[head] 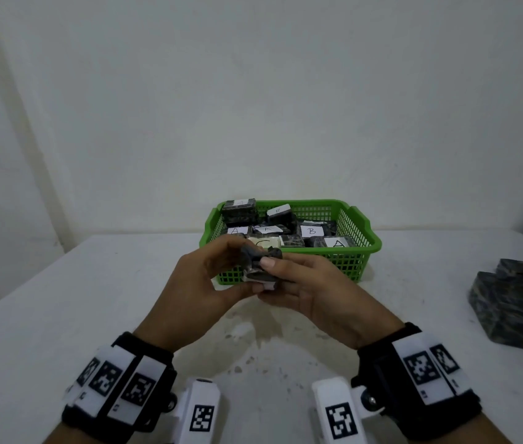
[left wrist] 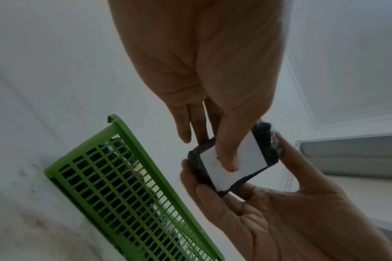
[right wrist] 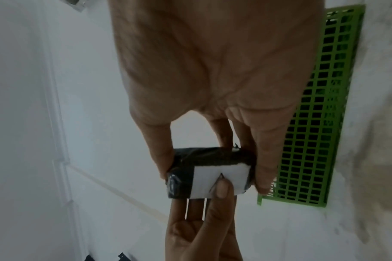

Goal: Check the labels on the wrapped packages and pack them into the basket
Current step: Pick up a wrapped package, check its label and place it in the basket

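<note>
White table (head: 93, 299) standing against plain white wall (head: 253, 91); dim, even light falling; faint stains showing on tabletop.

- Your path forward meets the green basket (head: 362, 248) on the white table (head: 93, 299); its near wall stands just past your left hand (head: 202, 280) and right hand (head: 311, 293).
- Labelled packages (head: 313, 231) crowd the basket floor, stacked highest at the back left; the right end near the side wall looks lower.
- A stack of dark wrapped packages (head: 516, 302) blocks the table's right edge.
- Bare tabletop lies open to your left and between your wrists.
</note>
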